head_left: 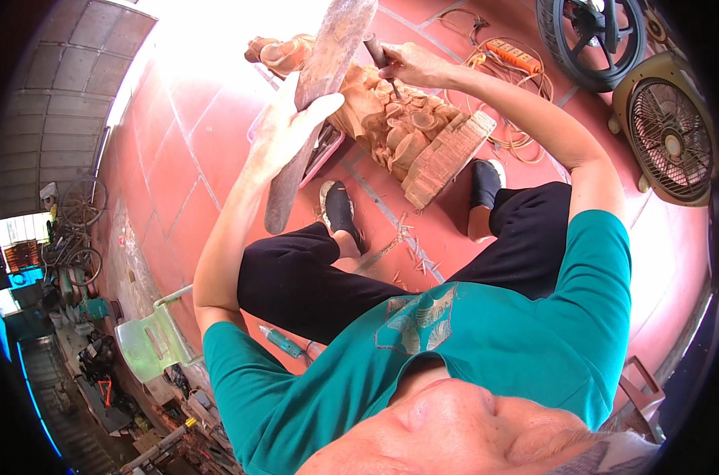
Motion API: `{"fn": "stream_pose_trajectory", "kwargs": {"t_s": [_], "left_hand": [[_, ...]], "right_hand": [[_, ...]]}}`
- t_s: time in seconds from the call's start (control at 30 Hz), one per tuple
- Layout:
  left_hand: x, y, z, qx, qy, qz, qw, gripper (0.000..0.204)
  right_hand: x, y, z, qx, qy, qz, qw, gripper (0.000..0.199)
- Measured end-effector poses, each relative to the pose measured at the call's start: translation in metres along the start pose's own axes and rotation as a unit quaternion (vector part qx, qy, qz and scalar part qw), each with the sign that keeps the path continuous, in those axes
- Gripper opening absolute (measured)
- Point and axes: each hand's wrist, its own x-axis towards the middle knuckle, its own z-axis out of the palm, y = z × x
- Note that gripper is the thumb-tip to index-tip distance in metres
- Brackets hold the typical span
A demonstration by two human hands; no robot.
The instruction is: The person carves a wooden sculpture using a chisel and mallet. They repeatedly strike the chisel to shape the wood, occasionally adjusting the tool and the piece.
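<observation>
A carved wooden statue [407, 131] lies on the tiled floor in front of me, its flat base toward my feet. My left hand [284, 131] is closed around the middle of a long flat wooden club [339, 47], held up to the left of and partly over the carving. Closed near a chisel's upper part, my right hand [416, 65] holds the tool over the carving. The chisel [374, 51] shows its dark handle above the fingers and its thin blade pointing down at the carved surface. The club hides part of the statue's middle.
Behind the club sits a pink tray [325, 162] with tools. Wood chips [411, 241] lie between my feet. At the right are an orange power strip [512, 55] with coiled cord, a wheel [593, 36] and a fan [669, 131]. A green plastic chair [153, 342] stands at left.
</observation>
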Motion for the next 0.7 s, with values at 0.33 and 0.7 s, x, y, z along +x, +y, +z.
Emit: {"fn": "stream_pose_trajectory", "kwargs": {"t_s": [0.33, 0.7], "left_hand": [[0.002, 0.018, 0.003, -0.033, 0.02, 0.071, 0.997, 0.06], [0.012, -0.015, 0.011, 0.094, 0.005, 0.089, 0.992, 0.091]], "right_hand": [[-0.003, 0.012, 0.003, 0.026, 0.031, -0.03, 0.999, 0.027], [-0.003, 0.006, 0.001, 0.003, 0.013, -0.048, 0.999, 0.025]]}}
